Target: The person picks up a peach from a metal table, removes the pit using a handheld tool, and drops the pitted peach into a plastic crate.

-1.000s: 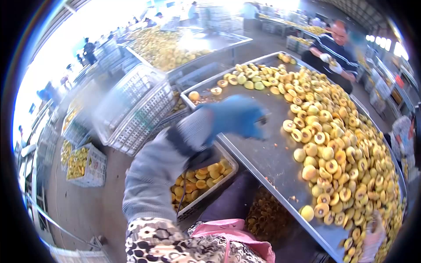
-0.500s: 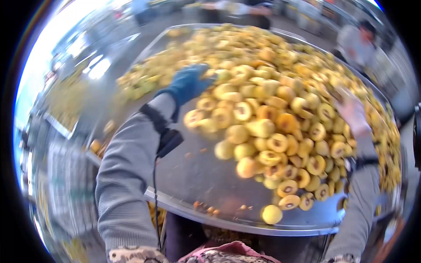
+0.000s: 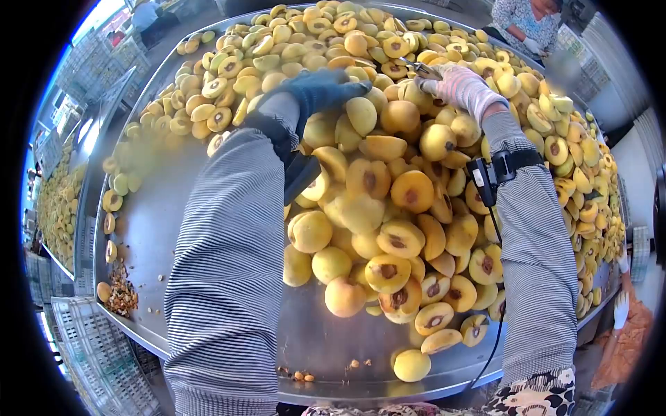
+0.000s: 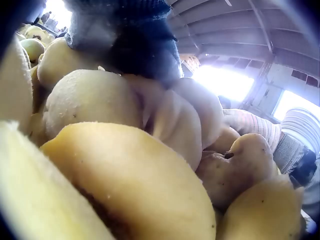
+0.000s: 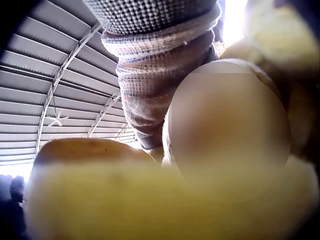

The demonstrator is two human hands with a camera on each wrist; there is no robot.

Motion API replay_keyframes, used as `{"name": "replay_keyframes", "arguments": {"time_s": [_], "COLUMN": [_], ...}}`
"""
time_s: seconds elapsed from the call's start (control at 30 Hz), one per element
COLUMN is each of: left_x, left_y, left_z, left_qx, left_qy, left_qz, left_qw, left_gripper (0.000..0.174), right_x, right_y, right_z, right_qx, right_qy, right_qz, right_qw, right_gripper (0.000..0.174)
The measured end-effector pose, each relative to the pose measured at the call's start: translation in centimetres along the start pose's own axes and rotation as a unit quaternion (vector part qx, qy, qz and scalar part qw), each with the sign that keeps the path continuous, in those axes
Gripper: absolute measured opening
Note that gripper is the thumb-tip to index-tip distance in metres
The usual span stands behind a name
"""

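- We have a broad heap of yellow, mostly halved, stone-centred fruit (image 3: pixel 400 238) between and around our forearms, piled on the grey sheet-metal tabletop (image 3: pixel 312 350).
- Our left grip (image 3: pixel 309 93), in a blue knit glove, rests on the heap's upper part, its visible fingers fairly straight and curled round nothing that we can make out.
- Our right grip (image 3: pixel 463 89), in a pale, pink-striped knit glove, closes round a slim silver metal tool (image 3: pixel 418 67), whose tip points away over the fruit.
- We judge that the tabletop's raised metal rim (image 3: pixel 132 334) keeps round pieces from rolling off, and that the tool sits tip outward so that it stays clear of our palm.
- Small brown scraps (image 3: pixel 121 298) lie by the left rim, and a whole yellow fruit (image 3: pixel 411 365) sits near the front.
- Beyond the tabletop are a white slatted plastic crate (image 3: pixel 97 347) and a person in a patterned top (image 3: pixel 528 24).
- Half a second ago our grips were farther apart, the right one over toward the heap's right side; now both are at its upper part, nearer each other.
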State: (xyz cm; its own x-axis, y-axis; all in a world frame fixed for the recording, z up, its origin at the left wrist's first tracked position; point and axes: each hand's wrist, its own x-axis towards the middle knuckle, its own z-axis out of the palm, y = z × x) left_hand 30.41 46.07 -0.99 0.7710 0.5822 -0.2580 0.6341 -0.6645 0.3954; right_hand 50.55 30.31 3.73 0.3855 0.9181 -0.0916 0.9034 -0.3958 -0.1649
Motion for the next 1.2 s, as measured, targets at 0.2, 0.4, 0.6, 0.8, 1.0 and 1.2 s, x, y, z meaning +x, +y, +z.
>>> {"name": "replay_keyframes", "arguments": {"time_s": [0.2,0.4,0.6,0.8,1.0,1.2], "left_x": [-3.8,-9.4,-14.5,-19.3,-25.8,-28.9], "left_y": [-1.6,-2.5,-2.8,-2.7,2.5,2.2], "left_z": [2.6,6.2,9.8,9.8,8.8,10.9], "left_qx": [0.214,0.160,0.240,0.225,0.044,0.098], "left_qy": [0.033,0.053,0.163,0.116,0.063,0.213], "left_qz": [0.229,0.228,0.344,0.302,0.004,-0.002], "left_qw": [0.949,0.959,0.893,0.919,0.997,0.972], "left_gripper": [0.040,0.036,0.037,0.038,0.057,0.039], "right_x": [-4.2,-8.6,-15.3,-19.4,-23.3,-25.0], "right_y": [-2.1,-2.5,-4.4,-5.8,-6.8,-4.3], "right_z": [0.7,4.3,4.4,5.4,5.6,5.2], "right_qx": [0.011,0.068,0.144,0.114,-0.048,0.018], "right_qy": [-0.034,-0.014,-0.062,-0.033,0.024,0.077], "right_qz": [-0.010,0.011,0.031,-0.028,-0.032,-0.008], "right_qw": [0.999,0.997,0.987,0.993,0.998,0.997], "right_gripper": [0.063,0.069,0.063,0.054,0.050,0.049]}}
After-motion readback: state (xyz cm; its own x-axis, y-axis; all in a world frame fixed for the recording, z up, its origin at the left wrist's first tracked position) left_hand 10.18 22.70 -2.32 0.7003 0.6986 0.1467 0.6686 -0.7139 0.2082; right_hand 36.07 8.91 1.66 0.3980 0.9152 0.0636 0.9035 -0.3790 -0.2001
